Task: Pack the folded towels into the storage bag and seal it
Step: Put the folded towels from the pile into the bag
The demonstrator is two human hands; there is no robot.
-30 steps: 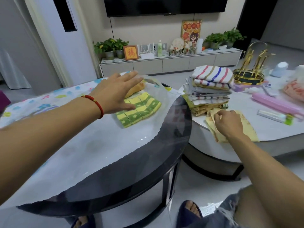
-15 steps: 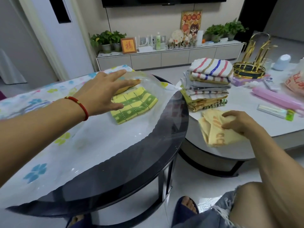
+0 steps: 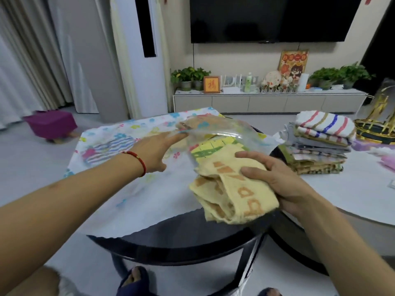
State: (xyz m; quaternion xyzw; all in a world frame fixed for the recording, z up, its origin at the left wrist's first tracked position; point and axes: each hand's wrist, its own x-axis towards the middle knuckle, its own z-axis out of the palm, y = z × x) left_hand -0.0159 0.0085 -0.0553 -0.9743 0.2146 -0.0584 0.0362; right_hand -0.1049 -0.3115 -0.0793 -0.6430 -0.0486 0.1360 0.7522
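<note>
A clear storage bag (image 3: 128, 189) with a flower print lies flat on the round dark table (image 3: 192, 238). My left hand (image 3: 158, 152) lifts the bag's upper film at its mouth (image 3: 215, 133). Inside lie a green-and-yellow checked towel (image 3: 210, 147) and a striped towel (image 3: 109, 149). My right hand (image 3: 275, 182) grips a folded yellow towel with orange letters (image 3: 230, 197) right at the bag's mouth, over the table's right edge. A stack of folded towels (image 3: 320, 144) stands on the white table (image 3: 363, 189) to the right.
A gold wire rack (image 3: 378, 127) stands behind the towel stack. Pink items (image 3: 388, 162) lie at the far right of the white table. A purple stool (image 3: 51, 124) is on the floor at left. My slippered feet (image 3: 133, 280) are under the dark table.
My right hand carried the yellow towel from the white table leftward to the bag's mouth. My left hand went from pressing on the bag to lifting its upper film. The head camera tilted up.
</note>
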